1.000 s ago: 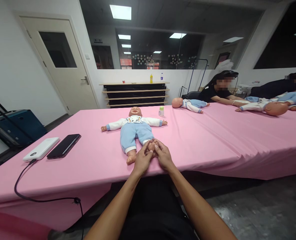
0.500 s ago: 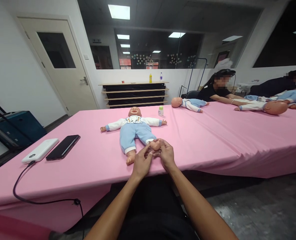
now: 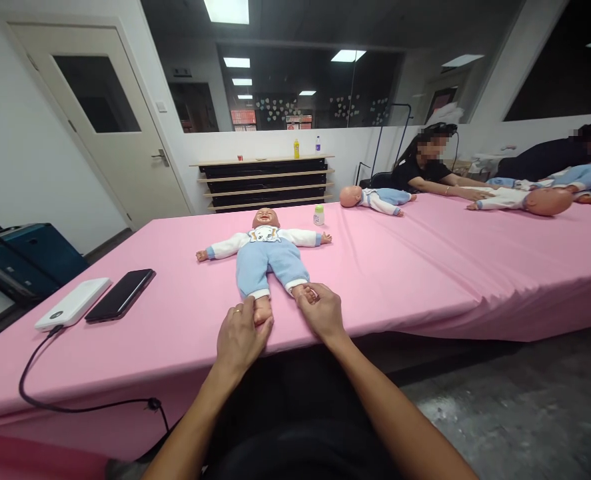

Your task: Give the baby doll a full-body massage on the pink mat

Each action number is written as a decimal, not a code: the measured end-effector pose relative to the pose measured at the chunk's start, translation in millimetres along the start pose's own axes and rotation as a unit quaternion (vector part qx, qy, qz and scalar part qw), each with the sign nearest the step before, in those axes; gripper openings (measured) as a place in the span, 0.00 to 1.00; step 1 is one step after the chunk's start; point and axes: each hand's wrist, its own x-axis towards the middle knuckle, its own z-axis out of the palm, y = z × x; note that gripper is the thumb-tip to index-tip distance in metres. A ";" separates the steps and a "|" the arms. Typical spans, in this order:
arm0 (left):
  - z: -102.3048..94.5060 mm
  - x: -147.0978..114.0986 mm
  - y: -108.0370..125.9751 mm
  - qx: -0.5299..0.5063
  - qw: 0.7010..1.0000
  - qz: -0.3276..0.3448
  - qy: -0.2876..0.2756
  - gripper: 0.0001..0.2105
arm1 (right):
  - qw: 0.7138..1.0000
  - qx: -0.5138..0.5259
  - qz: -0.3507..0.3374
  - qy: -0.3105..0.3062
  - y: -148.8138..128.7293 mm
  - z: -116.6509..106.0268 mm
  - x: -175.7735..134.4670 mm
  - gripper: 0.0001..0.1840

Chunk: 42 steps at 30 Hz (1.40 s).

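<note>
A baby doll (image 3: 269, 257) in pale blue trousers and a white top lies on its back on the pink-covered table (image 3: 385, 273), arms spread and feet toward me. My left hand (image 3: 240, 331) is closed around the doll's foot on the left (image 3: 261, 312), with the thumb at its toes. Around the other foot (image 3: 306, 291), my right hand (image 3: 324, 310) has its fingers wrapped. Parts of both feet are hidden by my fingers. Beyond the doll's outstretched arm stands a small white bottle with a green cap (image 3: 318, 215).
To the left lie a black phone (image 3: 120, 295) and a white power bank (image 3: 73, 305) with a black cable (image 3: 25, 373) hanging over the edge. A second doll (image 3: 378, 199) lies farther back. A co-worker (image 3: 430, 163) leans over another doll (image 3: 522, 200) at the right.
My left hand has left the foot on the right and moved left onto the other foot. My right hand stays at its foot. The view has shifted slightly.
</note>
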 end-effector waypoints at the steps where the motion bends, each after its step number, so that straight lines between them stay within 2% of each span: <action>1: 0.5 1.2 0.4 -0.002 1.000 0.003 -0.008 0.25 | 1.000 -0.014 -0.005 0.000 -0.9 0.0 -0.7 0.09; 6: 3.5 6.9 -2.5 -0.061 0.997 0.032 -0.032 0.23 | 0.998 -0.060 -0.001 -0.002 0.4 1.8 -0.4 0.10; 9: 3.6 7.4 -7.6 -0.148 0.989 0.000 -0.028 0.20 | 0.995 -0.096 -0.006 0.016 1.1 3.1 -0.7 0.12; 11: 2.3 7.0 -11.6 -0.215 0.976 -0.040 -0.007 0.21 | 0.988 -0.124 -0.063 0.063 -3.7 4.6 -3.8 0.16; 13: 0.9 7.2 -15.8 -0.275 0.958 -0.078 0.027 0.21 | 0.975 -0.125 -0.160 0.088 -14.6 7.9 -9.3 0.19; 14: 0.5 7.8 -17.8 -0.299 0.948 -0.095 0.049 0.21 | 0.969 -0.110 -0.208 0.076 -22.1 10.9 -12.3 0.19; 16: 0.8 10.0 -20.5 -0.342 0.927 -0.124 0.095 0.21 | 0.963 -0.055 -0.263 0.010 -38.3 20.3 -17.0 0.18; 18: 2.4 13.0 -21.2 -0.376 0.906 -0.144 0.132 0.20 | 0.967 0.005 -0.250 -0.058 -51.8 33.7 -18.0 0.19; 21: 5.6 16.8 -19.1 -0.433 0.873 -0.147 0.167 0.18 | 0.974 0.069 -0.177 -0.123 -58.1 56.4 -13.3 0.23; 24: 7.5 17.5 -17.3 -0.494 0.846 -0.123 0.161 0.18 | 0.969 0.138 -0.128 -0.160 -50.3 72.5 -8.0 0.22; 27: 7.3 16.3 -17.6 -0.541 0.825 -0.111 0.117 0.20 | 0.959 0.201 -0.104 -0.171 -41.7 77.5 -6.0 0.21; 31: 7.2 15.8 -18.4 -0.607 0.783 -0.118 0.067 0.22 | 0.957 0.219 -0.091 -0.166 -40.1 75.7 -4.6 0.20; 34: 8.6 16.4 -18.4 -0.658 0.741 -0.120 0.049 0.22 | 0.962 0.212 -0.075 -0.157 -42.0 75.5 -3.7 0.19; 42: 9.3 16.3 -20.3 -0.737 0.658 -0.157 0.016 0.24 | 0.959 0.223 -0.083 -0.152 -41.8 77.4 -4.0 0.18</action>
